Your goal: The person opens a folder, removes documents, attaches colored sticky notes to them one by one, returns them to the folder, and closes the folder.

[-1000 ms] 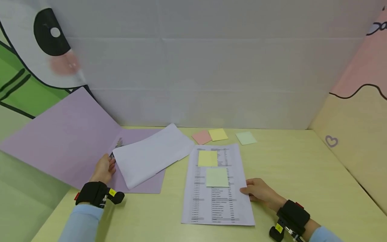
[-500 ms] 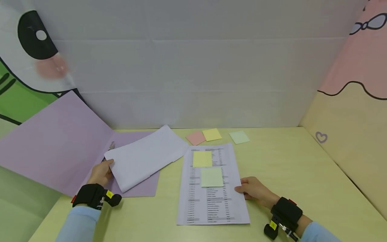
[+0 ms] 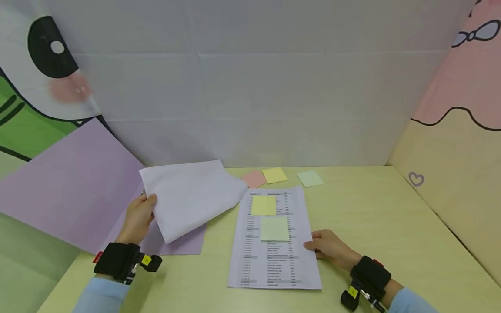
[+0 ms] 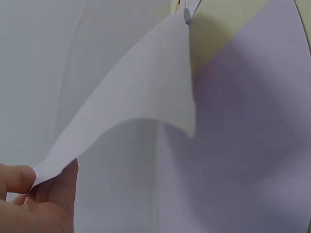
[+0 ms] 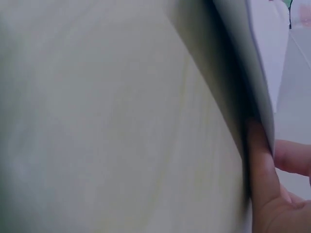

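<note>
My left hand [image 3: 137, 217] pinches the left edge of white paper [image 3: 192, 195], which bends as it hangs raised over an open purple folder [image 3: 74, 182]. In the left wrist view, thumb and fingers grip one corner of the sheet [image 4: 146, 82]. A small metal part [image 3: 143, 191] at the folder's spine is mostly hidden. To the right, my right hand [image 3: 332, 248] pinches the right edge of a printed list [image 3: 289, 271]. A yellow sticky note [image 3: 264, 205] and a pale green sticky note [image 3: 275, 229] lie on that list.
Behind the list, a pink sticky note [image 3: 253, 178], a yellow one [image 3: 274, 174] and a pale green one [image 3: 309, 178] lie on the table [image 3: 375, 208]. The folder's cover leans up at the left. A grey wall [image 3: 266, 108] rises along the back.
My left hand has gone from the folder's spine to the white paper's edge, lifting that side up and back. The right hand keeps its hold on the printed list.
</note>
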Available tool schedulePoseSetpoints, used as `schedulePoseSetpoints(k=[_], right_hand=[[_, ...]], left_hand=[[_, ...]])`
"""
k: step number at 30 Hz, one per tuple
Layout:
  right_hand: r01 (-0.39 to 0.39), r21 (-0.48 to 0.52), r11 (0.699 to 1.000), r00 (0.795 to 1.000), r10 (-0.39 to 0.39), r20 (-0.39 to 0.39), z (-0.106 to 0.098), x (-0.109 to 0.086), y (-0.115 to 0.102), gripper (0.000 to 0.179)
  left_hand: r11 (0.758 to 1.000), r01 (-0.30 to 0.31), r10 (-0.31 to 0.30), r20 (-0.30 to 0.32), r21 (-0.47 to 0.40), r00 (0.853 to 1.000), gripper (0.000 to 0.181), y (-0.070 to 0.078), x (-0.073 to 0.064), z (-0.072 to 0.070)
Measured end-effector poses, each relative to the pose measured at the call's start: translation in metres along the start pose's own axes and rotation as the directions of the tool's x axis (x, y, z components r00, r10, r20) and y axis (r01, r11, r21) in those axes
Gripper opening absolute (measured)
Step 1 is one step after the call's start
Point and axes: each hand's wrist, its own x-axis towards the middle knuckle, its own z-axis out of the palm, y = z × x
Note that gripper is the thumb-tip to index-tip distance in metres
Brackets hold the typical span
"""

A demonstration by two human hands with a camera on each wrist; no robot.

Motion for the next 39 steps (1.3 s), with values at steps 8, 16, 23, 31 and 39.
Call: schedulePoseSetpoints(k=[8, 16, 23, 31, 39], right_hand=[[0.006, 0.005, 1.0, 1.0, -0.006, 0.002, -0.001, 0.0, 0.0, 0.031], [0.011, 0.005, 1.0, 1.0, -0.011, 0.016, -0.002, -0.002, 0.0, 0.031], [0.037, 0.001, 0.999, 0.998, -0.037, 0.044, -0.004, -0.002, 0.0, 0.031], [0.048, 0.017, 0.999, 0.997, -0.049, 0.056, -0.006, -0.002, 0.0, 0.03], [0.053, 0.023, 0.998, 0.997, -0.054, 0.054, -0.004, -0.002, 0.001, 0.029]], left_hand=[[0.854, -0.309, 0.351, -0.025, 0.419, 0.936, 0.032, 0.037, -0.054, 0.052], [0.631, -0.631, 0.62, 0.196, 0.451, 0.759, 0.021, 0.04, -0.093, 0.102], [0.457, -0.73, 0.604, 0.426, 0.508, 0.674, 0.033, 0.032, -0.118, 0.141], [0.175, -0.83, 0.491, 0.684, 0.529, 0.539, 0.034, 0.01, -0.138, 0.185], [0.028, -0.882, 0.464, 0.775, 0.471, 0.429, 0.024, -0.015, -0.145, 0.209]])
